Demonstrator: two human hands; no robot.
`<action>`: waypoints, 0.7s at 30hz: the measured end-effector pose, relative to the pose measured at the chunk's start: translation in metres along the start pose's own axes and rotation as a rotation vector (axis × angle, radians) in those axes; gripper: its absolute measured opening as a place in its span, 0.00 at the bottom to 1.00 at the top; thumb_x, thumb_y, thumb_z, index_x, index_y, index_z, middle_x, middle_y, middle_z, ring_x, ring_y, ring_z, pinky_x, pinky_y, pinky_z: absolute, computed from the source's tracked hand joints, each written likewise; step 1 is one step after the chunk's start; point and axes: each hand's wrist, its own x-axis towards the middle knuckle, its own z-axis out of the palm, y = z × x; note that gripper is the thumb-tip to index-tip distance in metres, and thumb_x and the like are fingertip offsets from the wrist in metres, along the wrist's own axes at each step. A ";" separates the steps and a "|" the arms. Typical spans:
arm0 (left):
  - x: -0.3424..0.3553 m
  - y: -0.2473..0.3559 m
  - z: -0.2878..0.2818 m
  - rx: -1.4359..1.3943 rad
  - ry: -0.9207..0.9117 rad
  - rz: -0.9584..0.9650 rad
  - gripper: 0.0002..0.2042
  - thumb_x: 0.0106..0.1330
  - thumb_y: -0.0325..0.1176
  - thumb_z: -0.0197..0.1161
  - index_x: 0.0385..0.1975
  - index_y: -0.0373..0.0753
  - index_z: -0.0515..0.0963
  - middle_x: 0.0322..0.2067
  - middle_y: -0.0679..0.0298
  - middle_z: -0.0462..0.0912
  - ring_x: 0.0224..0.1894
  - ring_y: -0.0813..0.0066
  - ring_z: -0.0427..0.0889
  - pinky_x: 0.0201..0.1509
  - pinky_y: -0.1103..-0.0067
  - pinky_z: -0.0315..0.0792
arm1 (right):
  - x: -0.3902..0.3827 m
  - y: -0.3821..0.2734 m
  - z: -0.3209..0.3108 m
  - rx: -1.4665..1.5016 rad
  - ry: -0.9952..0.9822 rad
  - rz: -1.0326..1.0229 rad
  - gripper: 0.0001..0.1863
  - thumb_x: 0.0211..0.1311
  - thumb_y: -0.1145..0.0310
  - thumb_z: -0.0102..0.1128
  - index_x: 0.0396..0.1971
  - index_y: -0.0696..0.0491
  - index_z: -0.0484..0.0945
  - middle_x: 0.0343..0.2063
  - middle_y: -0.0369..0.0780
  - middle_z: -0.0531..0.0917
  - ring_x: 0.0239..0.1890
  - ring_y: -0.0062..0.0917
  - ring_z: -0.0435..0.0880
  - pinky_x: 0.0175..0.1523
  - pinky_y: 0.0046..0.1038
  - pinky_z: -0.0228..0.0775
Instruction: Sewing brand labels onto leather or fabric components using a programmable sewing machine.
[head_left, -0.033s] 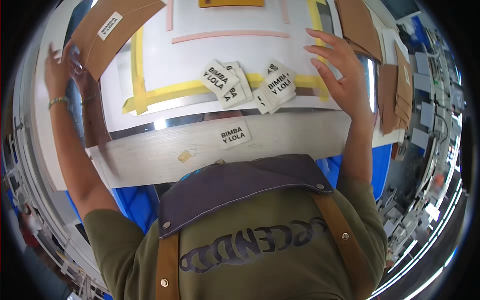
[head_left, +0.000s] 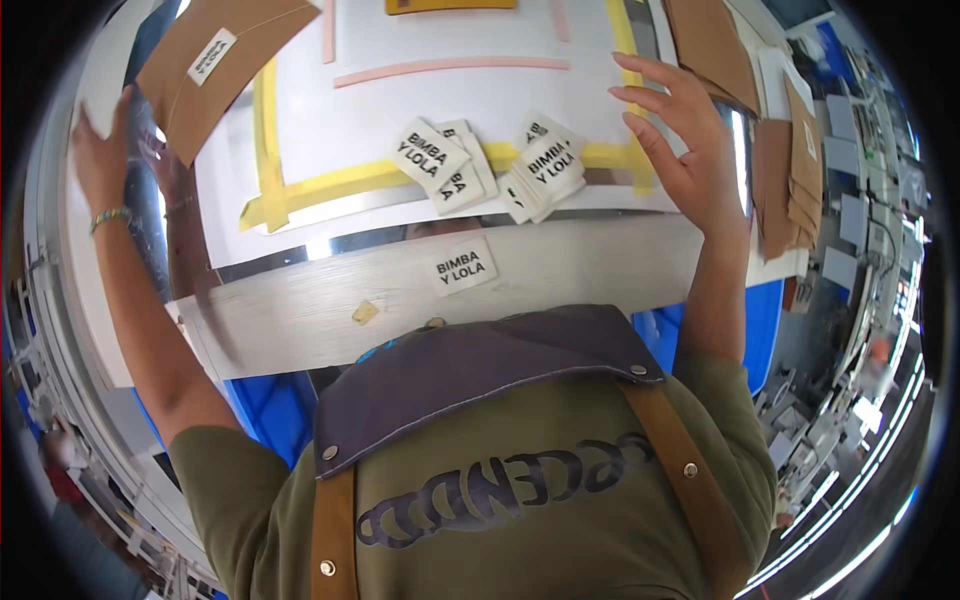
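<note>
My left hand (head_left: 101,160) is at the far left, fingers apart and nothing in it. It is beside a brown flat piece (head_left: 238,62) bearing a white label and a thin thread. A glossy surface next to the hand shows its reflection. My right hand (head_left: 683,145) hovers at the right edge of a white board (head_left: 400,110), fingers spread and empty. Between the hands lie two fanned piles of white printed labels, a left pile (head_left: 432,157) and a right pile (head_left: 551,167). One single label (head_left: 464,268) lies nearer me on the pale table edge.
Yellow tape (head_left: 268,150) frames the board, with pink strips (head_left: 450,70) inside it. A yellow object (head_left: 450,4) is cut off at the top. Brown pieces (head_left: 775,185) are stacked on the right. A tape scrap (head_left: 365,313) lies near me; blue bins (head_left: 265,405) stand below.
My left hand has shifted slightly left, away from the brown piece. My right hand stays almost in place. The whole view has moved a little.
</note>
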 end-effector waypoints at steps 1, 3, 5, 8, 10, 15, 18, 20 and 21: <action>0.007 0.020 -0.019 -0.014 0.080 0.048 0.42 0.67 0.67 0.66 0.69 0.37 0.75 0.62 0.44 0.81 0.65 0.47 0.80 0.69 0.62 0.74 | -0.008 -0.003 -0.009 -0.037 0.023 -0.013 0.13 0.66 0.74 0.67 0.50 0.52 0.87 0.60 0.39 0.85 0.61 0.38 0.82 0.64 0.36 0.74; 0.014 0.055 -0.060 -0.047 0.139 0.194 0.29 0.71 0.54 0.70 0.64 0.41 0.80 0.62 0.53 0.84 0.63 0.54 0.83 0.63 0.64 0.79 | -0.025 -0.009 -0.020 -0.071 0.029 0.022 0.14 0.65 0.74 0.68 0.51 0.51 0.88 0.60 0.39 0.85 0.63 0.38 0.81 0.66 0.36 0.73; -0.009 0.121 -0.122 -0.493 0.020 0.334 0.21 0.70 0.40 0.73 0.60 0.42 0.83 0.57 0.59 0.87 0.57 0.59 0.86 0.57 0.69 0.81 | -0.038 -0.014 -0.016 -0.119 -0.005 0.030 0.18 0.62 0.73 0.70 0.53 0.50 0.87 0.61 0.38 0.84 0.65 0.37 0.79 0.68 0.38 0.71; -0.093 0.217 -0.190 -0.832 -0.350 0.540 0.19 0.56 0.24 0.77 0.49 0.36 0.85 0.49 0.60 0.89 0.50 0.61 0.88 0.55 0.72 0.81 | -0.047 -0.028 -0.004 -0.098 -0.076 0.002 0.28 0.59 0.68 0.73 0.62 0.47 0.81 0.68 0.40 0.78 0.71 0.40 0.73 0.73 0.42 0.66; -0.130 0.249 -0.206 -0.991 -0.342 0.920 0.22 0.55 0.28 0.78 0.52 0.38 0.85 0.51 0.58 0.88 0.52 0.57 0.87 0.53 0.69 0.82 | -0.044 -0.041 0.013 -0.026 -0.095 -0.058 0.35 0.58 0.62 0.75 0.68 0.45 0.77 0.72 0.40 0.74 0.74 0.43 0.70 0.75 0.45 0.62; -0.169 0.289 -0.221 -0.922 -0.383 1.201 0.22 0.56 0.28 0.71 0.52 0.30 0.82 0.56 0.54 0.84 0.56 0.59 0.84 0.54 0.70 0.83 | -0.043 -0.045 0.054 -0.101 -0.106 -0.139 0.27 0.62 0.59 0.73 0.61 0.48 0.82 0.68 0.39 0.78 0.71 0.40 0.74 0.71 0.44 0.67; -0.175 0.293 -0.222 -0.930 -0.372 1.234 0.21 0.55 0.25 0.68 0.51 0.27 0.82 0.52 0.52 0.84 0.53 0.59 0.84 0.51 0.71 0.83 | -0.032 -0.036 0.066 -0.183 0.075 -0.087 0.21 0.64 0.59 0.72 0.54 0.53 0.85 0.62 0.39 0.83 0.64 0.38 0.80 0.65 0.41 0.72; -0.179 0.294 -0.221 -0.934 -0.396 1.242 0.20 0.56 0.25 0.67 0.50 0.27 0.82 0.52 0.53 0.83 0.52 0.60 0.84 0.51 0.71 0.84 | -0.030 -0.044 0.061 -0.165 0.066 -0.067 0.21 0.65 0.59 0.72 0.54 0.53 0.85 0.61 0.40 0.83 0.63 0.38 0.80 0.65 0.41 0.72; -0.180 0.294 -0.221 -0.952 -0.419 1.249 0.20 0.56 0.24 0.67 0.50 0.26 0.82 0.51 0.53 0.83 0.52 0.60 0.84 0.50 0.71 0.84 | -0.029 -0.046 0.057 -0.154 0.049 -0.041 0.21 0.66 0.58 0.71 0.54 0.53 0.84 0.61 0.40 0.83 0.62 0.39 0.81 0.65 0.41 0.72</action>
